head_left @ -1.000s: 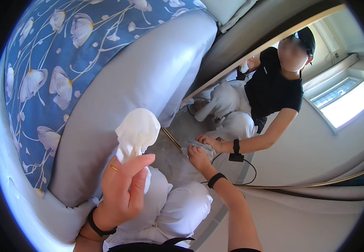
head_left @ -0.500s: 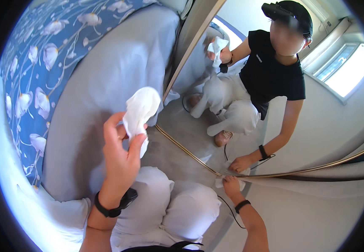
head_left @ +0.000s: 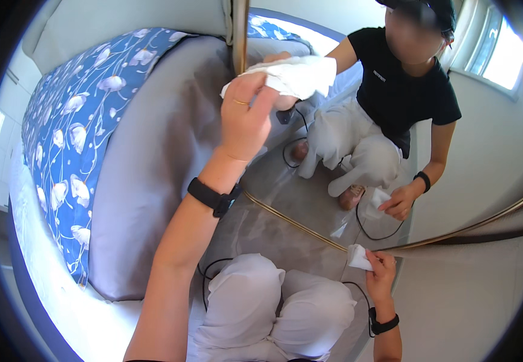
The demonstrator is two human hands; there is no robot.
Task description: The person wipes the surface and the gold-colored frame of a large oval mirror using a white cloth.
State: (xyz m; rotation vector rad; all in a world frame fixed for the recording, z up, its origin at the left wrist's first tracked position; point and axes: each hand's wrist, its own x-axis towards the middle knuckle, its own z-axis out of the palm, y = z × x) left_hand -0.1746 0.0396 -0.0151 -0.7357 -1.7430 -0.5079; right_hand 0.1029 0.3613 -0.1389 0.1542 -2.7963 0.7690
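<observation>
A tall mirror (head_left: pixel 430 142) with a thin gold frame (head_left: pixel 294 221) stands before me and shows my reflection. My left hand (head_left: pixel 243 123) is raised at its left side, fingers closed on a white wipe (head_left: pixel 304 75). That wipe overlaps its own reflection at the glass; whether it presses there I cannot tell. Lower right, my right hand (head_left: pixel 383 274) pinches a second, folded white wipe (head_left: pixel 358 257) close to the bottom corner of the frame. Dark bands circle both wrists.
Left of me is a bed with a grey side (head_left: pixel 147 163) and a blue floral cover (head_left: pixel 77 139). My knees (head_left: pixel 243 289) in white trousers are below, with black cables (head_left: pixel 207 274) beside them. A pale wall (head_left: pixel 460 308) lies on the right.
My left hand has gone up and forward with its wipe to the mirror's left edge. My right hand has lifted its wipe off the low spot by the frame's corner. The view has shifted.
</observation>
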